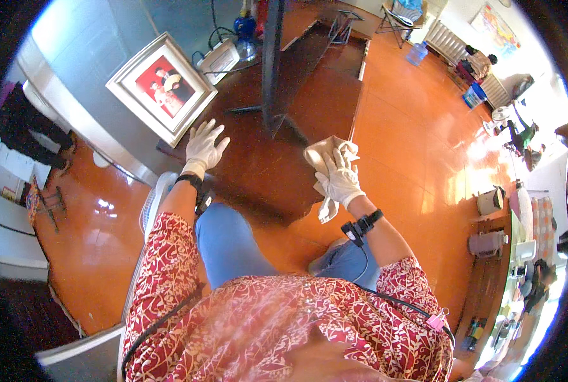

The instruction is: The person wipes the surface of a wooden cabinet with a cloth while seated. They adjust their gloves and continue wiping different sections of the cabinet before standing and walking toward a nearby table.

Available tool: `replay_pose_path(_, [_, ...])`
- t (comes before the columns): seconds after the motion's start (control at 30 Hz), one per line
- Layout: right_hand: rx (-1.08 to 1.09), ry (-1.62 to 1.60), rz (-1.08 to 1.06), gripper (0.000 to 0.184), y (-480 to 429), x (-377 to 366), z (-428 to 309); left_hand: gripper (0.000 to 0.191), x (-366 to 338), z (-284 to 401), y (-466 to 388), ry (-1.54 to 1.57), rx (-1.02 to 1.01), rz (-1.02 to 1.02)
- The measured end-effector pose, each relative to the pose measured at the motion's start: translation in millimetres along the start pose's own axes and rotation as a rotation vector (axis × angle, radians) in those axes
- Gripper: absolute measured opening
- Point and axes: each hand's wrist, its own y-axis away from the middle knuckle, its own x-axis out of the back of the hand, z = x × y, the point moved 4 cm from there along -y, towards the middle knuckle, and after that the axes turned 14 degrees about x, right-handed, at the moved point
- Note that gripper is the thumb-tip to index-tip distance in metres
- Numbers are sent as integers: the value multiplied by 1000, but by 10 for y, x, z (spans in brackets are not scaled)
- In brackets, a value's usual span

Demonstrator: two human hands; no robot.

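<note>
A pale glove covers my left hand (204, 146), its fingers spread over the left edge of a dark brown tabletop (260, 172), near the corner of a framed picture (164, 88); it holds nothing. My right hand (339, 179), gloved too, grips a beige cloth (329, 145) at the table's right edge. Part of the cloth hangs below the hand. A thin dark screen (270, 62), seen edge-on, stands on the tabletop between and beyond my hands.
Behind the frame are a white power strip (219, 59) with cables and a blue bottle (245, 26). A white fan (157, 203) stands by my left forearm. Farther right are a water jug (416, 53), a bucket (475, 95) and a cluttered wooden counter (496, 286). Other people are at the edges.
</note>
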Motion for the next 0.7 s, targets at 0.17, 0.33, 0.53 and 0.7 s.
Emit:
replay_pose_path(0.17, [258,-20,85,57,269,-96,-252,53,-38,-21,-25,11,2,14])
replay_pose_path(0.33, [17,-1289,191,49,191,-41,-189,52,-45,-13,-29,-5,6,17])
replay_pose_path(0.53, [-126,-1412,246,43,185,631,-141,53,5,7,-6,-13,18,-46])
replay_pose_path(0.7, [0,-1269,572,40,157,1160,-39,56,-25,15,-38,-52,11,-57])
